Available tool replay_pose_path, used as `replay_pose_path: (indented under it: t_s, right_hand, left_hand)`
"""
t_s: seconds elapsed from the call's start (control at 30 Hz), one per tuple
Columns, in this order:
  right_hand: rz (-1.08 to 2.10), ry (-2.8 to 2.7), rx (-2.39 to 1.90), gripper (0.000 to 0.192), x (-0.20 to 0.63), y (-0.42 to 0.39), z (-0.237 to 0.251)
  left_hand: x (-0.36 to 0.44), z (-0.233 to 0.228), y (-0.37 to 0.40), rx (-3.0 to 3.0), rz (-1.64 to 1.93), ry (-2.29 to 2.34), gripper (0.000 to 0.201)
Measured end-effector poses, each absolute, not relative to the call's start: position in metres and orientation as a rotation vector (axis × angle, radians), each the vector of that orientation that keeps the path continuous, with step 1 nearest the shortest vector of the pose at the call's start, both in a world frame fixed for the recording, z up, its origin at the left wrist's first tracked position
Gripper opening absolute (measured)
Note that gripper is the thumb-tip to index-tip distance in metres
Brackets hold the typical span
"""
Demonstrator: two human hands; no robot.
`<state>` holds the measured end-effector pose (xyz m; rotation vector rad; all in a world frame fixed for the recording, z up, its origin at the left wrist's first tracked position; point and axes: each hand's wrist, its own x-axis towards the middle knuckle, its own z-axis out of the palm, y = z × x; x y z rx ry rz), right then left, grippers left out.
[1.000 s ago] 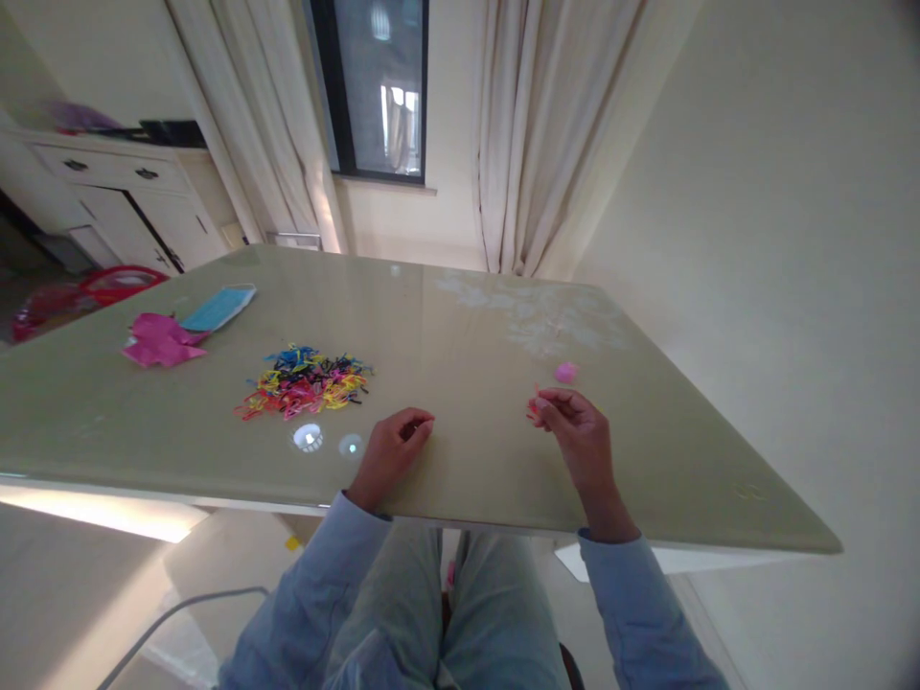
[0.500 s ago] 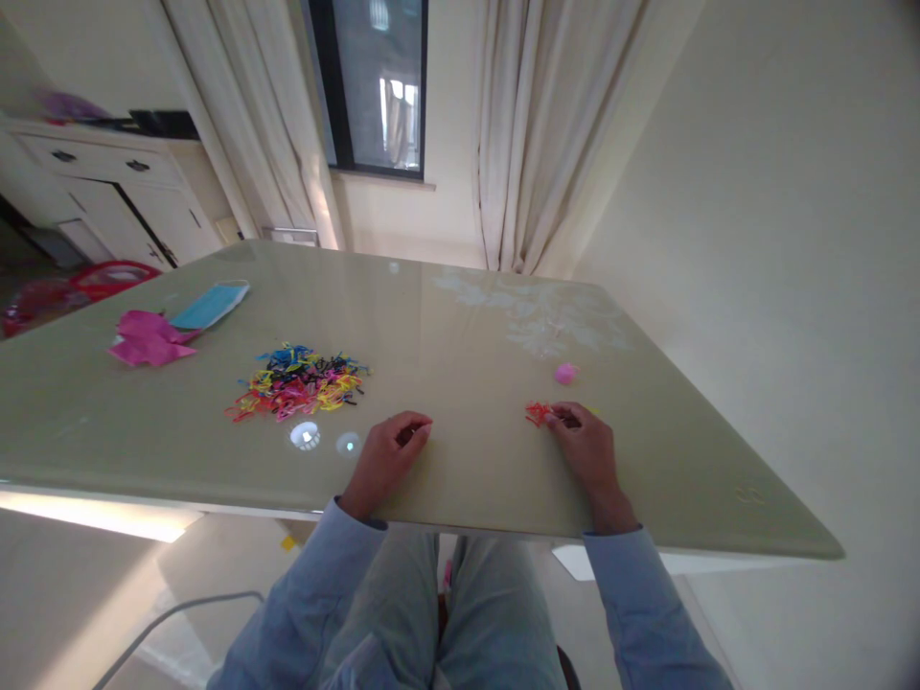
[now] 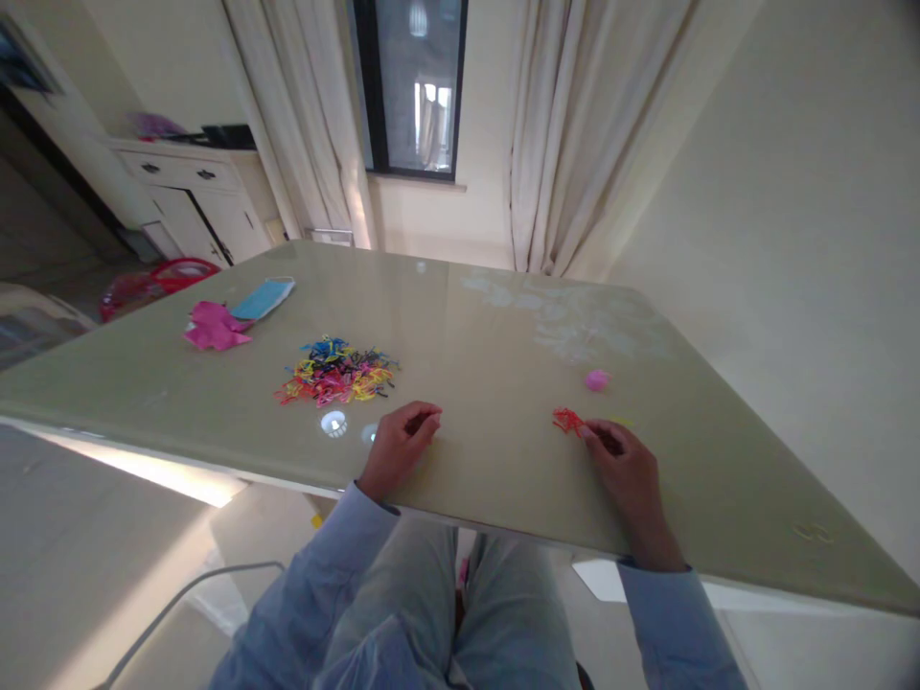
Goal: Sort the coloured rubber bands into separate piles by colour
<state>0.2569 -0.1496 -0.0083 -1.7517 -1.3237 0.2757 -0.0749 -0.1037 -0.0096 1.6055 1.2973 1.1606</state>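
My right hand [image 3: 624, 462] pinches with thumb and forefinger at the near edge of a small clump of red rubber bands [image 3: 567, 420] on the table. Just beyond it lies a small pink object [image 3: 597, 380], and something yellow shows partly behind my fingers. On the other side, my left hand [image 3: 401, 443] rests at the table's near edge, thumb and forefinger pressed together; what it holds, if anything, cannot be made out. A loose multicoloured pile of rubber bands [image 3: 337, 372] lies ahead and to the left of that hand.
A crumpled pink sheet [image 3: 216, 327] and a blue face mask [image 3: 264, 299] lie at the table's far left. Two pale rings [image 3: 812, 532] are near the right corner. The glossy table [image 3: 489, 364] has its near edge at my lap; a wall borders the right.
The view has turned left, so the table's things appear farther right. My left hand is slightly closer to the multicoloured pile. My right hand stays at the red clump.
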Motion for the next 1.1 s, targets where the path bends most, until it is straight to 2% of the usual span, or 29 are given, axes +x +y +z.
replay_pose_path:
  t_s: [0.23,0.47,0.63,1.1]
  right_hand:
    - [0.330,-1.356,-1.772,0.045,0.266,-0.150,-0.017]
    - [0.317,-1.421,-1.811,0.049,0.271,-0.148,-0.019]
    - [0.342,-1.445,-1.867,0.050,0.270,-0.147,-0.013]
    - [0.332,-1.483,-1.845,0.051,0.270,-0.148,-0.015]
  left_hand:
    - [-0.148,0.000,-0.079,1.758,1.232,1.706,0.031]
    - [-0.223,0.027,-0.065,2.050,0.833,2.168,0.032]
    - [-0.242,0.022,-0.064,2.104,0.565,2.129,0.031]
    - [-0.238,0.000,-0.061,2.023,0.791,2.048,0.029]
